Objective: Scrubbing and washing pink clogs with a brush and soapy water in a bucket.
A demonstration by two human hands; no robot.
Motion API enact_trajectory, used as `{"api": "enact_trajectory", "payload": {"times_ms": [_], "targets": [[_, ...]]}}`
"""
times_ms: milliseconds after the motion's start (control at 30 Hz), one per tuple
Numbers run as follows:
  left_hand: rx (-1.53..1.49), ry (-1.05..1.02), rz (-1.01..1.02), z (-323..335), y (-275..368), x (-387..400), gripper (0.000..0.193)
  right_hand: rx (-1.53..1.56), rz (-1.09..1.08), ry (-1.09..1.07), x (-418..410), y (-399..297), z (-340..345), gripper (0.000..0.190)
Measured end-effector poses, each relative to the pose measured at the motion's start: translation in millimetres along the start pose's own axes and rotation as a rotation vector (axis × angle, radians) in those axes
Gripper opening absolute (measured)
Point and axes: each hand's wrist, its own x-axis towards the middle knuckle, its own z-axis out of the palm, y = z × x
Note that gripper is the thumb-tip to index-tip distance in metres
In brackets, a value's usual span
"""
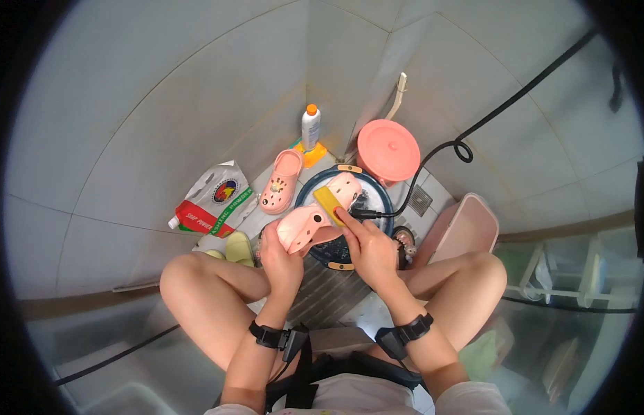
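Note:
My left hand grips a pink perforated clog by its near end, holding it above a dark blue basin. In my right hand is a yellow scrubbing brush, held against the clog. Foamy water shows inside the basin, and a black hose's nozzle end reaches over it beside my right fingers. The second pink clog, with charms on it, stands on the tiles left of the basin, toward the wall. The brush's underside is hidden.
A soap powder pouch leans at the left wall, near green slippers. An orange-capped white bottle stands in the corner. Right of it are a lidded pink bucket, a floor drain and a pink bin. The black hose hangs across the right.

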Motion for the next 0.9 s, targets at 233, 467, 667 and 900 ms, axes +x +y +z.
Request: {"api": "enact_trajectory", "payload": {"times_ms": [233,467,667,900], "targets": [[0.087,-0.036,0.211,-3,-1,-13,0.049,-0.204,0.296,0.073,14,48,13,0.037],[0.047,-0.068,0.159,-11,1,-14,0.048,-0.356,-0.051,0.051,-24,17,15,0.044],[0.053,-0.07,0.129,-10,0,-14,0.049,-0.312,0.002,0.05,-20,18,20,0.043],[0.068,-0.073,0.186,-10,1,-13,0.049,-0.393,0.19,0.035,-9,36,17,0.04]]}}
